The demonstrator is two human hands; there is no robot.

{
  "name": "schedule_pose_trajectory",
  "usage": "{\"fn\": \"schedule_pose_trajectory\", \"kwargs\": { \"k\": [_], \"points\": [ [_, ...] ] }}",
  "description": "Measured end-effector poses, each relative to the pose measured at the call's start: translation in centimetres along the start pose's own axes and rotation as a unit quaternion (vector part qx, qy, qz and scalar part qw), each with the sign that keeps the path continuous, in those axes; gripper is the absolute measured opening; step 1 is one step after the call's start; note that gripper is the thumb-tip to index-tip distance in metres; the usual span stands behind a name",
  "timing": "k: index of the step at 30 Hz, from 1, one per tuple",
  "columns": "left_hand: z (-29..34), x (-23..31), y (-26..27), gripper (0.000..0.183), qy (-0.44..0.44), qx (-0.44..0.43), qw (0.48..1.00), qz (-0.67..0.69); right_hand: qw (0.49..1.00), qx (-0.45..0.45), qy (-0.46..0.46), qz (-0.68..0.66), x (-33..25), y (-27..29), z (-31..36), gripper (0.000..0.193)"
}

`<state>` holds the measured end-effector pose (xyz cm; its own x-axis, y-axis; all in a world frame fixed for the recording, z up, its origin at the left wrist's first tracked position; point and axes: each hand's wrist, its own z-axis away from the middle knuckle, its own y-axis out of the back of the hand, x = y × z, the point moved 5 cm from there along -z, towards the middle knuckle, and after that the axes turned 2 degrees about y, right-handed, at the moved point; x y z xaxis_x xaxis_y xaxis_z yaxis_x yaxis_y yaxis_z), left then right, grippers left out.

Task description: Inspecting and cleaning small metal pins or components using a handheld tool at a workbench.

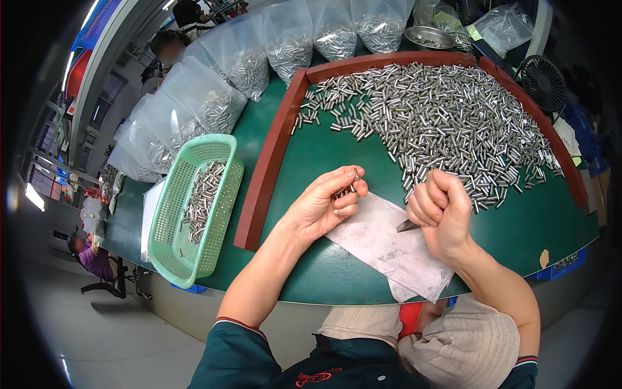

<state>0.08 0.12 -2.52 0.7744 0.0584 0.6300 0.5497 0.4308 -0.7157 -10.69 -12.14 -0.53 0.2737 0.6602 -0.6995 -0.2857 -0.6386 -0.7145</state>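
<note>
My left hand [324,204] is raised over the green tabletop with its fingers curled around a few small metal pins [347,190], partly hidden by the fingers. Closed in a fist, my right hand [443,211] grips a dark pointed tool [407,225]; only its tip shows, so its kind is unclear. Beneath both hands lies a smudged whitish sheet [382,243], paper or cloth. A wide heap of shiny metal pins [447,123] spreads just beyond my right hand.
A red-brown wooden border [271,159] surrounds the heap on three sides. Left of it sits a green perforated basket [217,240] partly filled with pins. Clear plastic bags [288,42] of pins line the back and left. A metal bowl [430,37] and black fan [543,83] stand behind.
</note>
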Motion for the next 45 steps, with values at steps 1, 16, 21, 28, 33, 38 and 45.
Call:
{"fn": "schedule_pose_trajectory", "kwargs": {
  "k": [1,16,21,28,33,38,45],
  "points": [
    [0.0,0.0,0.0,0.013,0.0,0.004,1.0,0.003,1.0,-0.001,-0.001,0.001,0.0,0.0,0.0,0.035],
    [-1.2,0.4,-1.3,0.027,0.004,0.075,0.985,-0.158,1.0,0.006,-0.008,-0.024,0.1,0.3,-0.3,0.038],
    [-3.6,2.1,-3.9,0.012,-0.296,0.112,0.601,-0.734,1.0,-0.001,-0.01,-0.021,0.1,0.2,-0.3,0.038],
    [-5.6,1.8,-3.5,0.011,-0.271,0.045,0.408,-0.871,0.999,-0.003,-0.021,-0.025,0.2,0.3,-0.3,0.038],
    [-4.3,1.8,-4.7,0.009,-0.281,0.004,0.393,-0.876,0.999,0.001,-0.022,-0.025,0.0,0.5,-0.4,0.038],
    [-0.6,3.0,-5.1,0.006,-0.343,0.124,0.554,-0.748,0.999,0.002,-0.021,-0.026,0.2,0.5,-0.5,0.038],
    [0.5,2.5,-4.1,0.007,-0.305,0.125,0.543,-0.772,0.999,-0.004,-0.02,-0.032,0.3,0.6,-0.4,0.039]
  ]
}}
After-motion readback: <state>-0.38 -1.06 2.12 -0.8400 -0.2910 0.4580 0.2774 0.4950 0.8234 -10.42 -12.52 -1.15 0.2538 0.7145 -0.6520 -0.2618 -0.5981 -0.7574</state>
